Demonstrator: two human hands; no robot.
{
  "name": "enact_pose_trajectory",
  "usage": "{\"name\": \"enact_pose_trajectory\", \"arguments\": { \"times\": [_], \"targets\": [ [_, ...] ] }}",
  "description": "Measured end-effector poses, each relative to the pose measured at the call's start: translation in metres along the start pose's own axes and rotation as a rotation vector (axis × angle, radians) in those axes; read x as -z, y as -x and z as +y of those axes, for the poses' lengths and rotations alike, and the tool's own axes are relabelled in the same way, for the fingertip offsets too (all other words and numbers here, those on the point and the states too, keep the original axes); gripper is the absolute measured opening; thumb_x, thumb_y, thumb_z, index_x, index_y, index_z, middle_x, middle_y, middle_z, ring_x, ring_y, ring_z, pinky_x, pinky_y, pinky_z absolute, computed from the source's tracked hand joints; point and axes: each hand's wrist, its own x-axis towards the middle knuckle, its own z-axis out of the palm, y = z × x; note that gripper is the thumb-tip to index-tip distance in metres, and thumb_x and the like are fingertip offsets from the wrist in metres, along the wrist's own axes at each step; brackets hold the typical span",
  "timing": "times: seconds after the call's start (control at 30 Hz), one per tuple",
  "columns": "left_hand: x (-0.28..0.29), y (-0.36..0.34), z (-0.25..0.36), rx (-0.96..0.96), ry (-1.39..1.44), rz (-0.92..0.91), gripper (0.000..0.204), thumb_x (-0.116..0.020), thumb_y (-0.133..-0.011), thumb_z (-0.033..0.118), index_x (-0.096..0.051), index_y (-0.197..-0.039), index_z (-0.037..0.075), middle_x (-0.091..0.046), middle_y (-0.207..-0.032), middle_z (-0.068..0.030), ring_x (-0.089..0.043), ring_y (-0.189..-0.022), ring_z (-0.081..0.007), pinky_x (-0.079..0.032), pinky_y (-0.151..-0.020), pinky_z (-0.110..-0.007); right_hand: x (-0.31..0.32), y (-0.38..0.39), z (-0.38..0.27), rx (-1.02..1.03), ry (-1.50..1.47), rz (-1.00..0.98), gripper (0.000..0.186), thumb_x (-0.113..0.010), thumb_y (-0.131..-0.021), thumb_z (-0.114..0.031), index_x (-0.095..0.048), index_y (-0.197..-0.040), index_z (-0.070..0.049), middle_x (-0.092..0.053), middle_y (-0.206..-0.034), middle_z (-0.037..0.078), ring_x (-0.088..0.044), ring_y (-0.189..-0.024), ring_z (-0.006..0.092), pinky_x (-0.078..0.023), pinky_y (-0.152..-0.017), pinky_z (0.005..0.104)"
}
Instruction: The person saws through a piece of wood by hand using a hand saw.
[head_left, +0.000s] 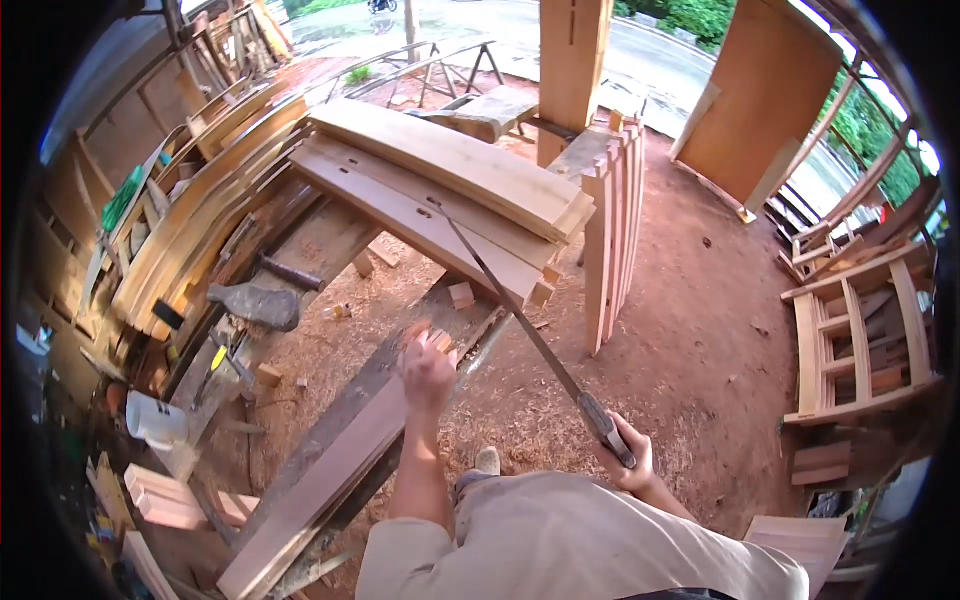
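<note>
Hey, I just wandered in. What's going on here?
A person is at work with wood. The right hand grips the handle of a long-bladed tool, probably a saw, its blade pointing forward. The left hand is at the far end of a long plank; whether it holds a separate small piece there is hard to tell. Beyond the hands, boards lie stacked, and wood shavings litter the ground.

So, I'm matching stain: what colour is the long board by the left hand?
Light reddish-brown; the long board shows best in the head view.
</note>
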Motion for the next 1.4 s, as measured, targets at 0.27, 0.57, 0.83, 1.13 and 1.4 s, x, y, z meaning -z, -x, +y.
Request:
{"name": "enact_pose_trajectory", "arguments": {
  "times": [0.27, 0.57, 0.83, 1.13, 1.4],
  "targets": [
    [-0.076, -0.122, 0.067, 0.148, 0.038, -0.377, 0.046, -0.078, -0.085, 0.037, -0.072, -0.107, -0.004, -0.051, -0.153, -0.0250, -0.053, -0.133, -0.0468, -0.045, -0.112, -0.050, -0.008, 0.045, 0.004, -0.068, 0.159, 0.114, 0.063, -0.083, -0.084, -0.013, -0.059, -0.140, 0.003, -0.072, -0.088, 0.005, -0.065, -0.078, 0.0081, -0.053, -0.072, 0.0267],
    [-0.053, -0.182, -0.057, 0.101, -0.163, -0.307, 0.048, -0.073, -0.092, 0.040, -0.072, -0.101, -0.007, -0.053, -0.145, -0.0368, -0.049, -0.137, -0.0511, -0.038, -0.119, -0.046, -0.025, 0.057, -0.012, -0.148, 0.097, 0.138, 0.065, -0.083, -0.084, -0.013, -0.058, -0.142, 0.004, -0.070, -0.088, 0.004, -0.064, -0.080, 0.0065, -0.053, -0.074, 0.0263],
    [0.110, -0.032, -0.147, 0.407, -0.051, -0.015, 0.081, -0.076, -0.091, 0.047, -0.053, -0.142, -0.011, -0.050, -0.152, -0.0304, -0.046, -0.143, -0.0427, -0.034, -0.121, -0.049, -0.031, 0.018, -0.009, -0.148, 0.011, -0.081, 0.064, -0.081, -0.088, -0.015, -0.057, -0.145, -0.001, -0.075, -0.099, 0.006, -0.068, -0.089, 0.0095, -0.055, -0.081, 0.0283],
    [0.241, 0.197, -0.188, 1.040, -0.438, 0.044, 0.078, -0.071, -0.088, 0.063, -0.065, -0.134, 0.000, -0.064, -0.137, -0.0241, -0.062, -0.122, -0.0440, -0.045, -0.108, -0.054, -0.058, -0.046, -0.024, -0.171, 0.063, -0.412, 0.064, -0.079, -0.091, -0.027, -0.056, -0.147, -0.008, -0.074, -0.093, 0.007, -0.066, -0.080, 0.0128, -0.054, -0.078, 0.0316],
    [0.210, 0.205, -0.157, 0.537, -0.524, 0.023, 0.098, -0.088, -0.064, 0.067, -0.062, -0.137, 0.007, -0.057, -0.147, -0.0137, -0.042, -0.147, -0.0352, -0.019, -0.123, -0.063, -0.071, -0.046, -0.024, -0.151, 0.034, -0.353, 0.060, -0.078, -0.092, -0.022, -0.056, -0.146, -0.004, -0.072, -0.104, 0.007, -0.065, -0.091, 0.0122, -0.053, -0.085, 0.0318]
  ]
}}
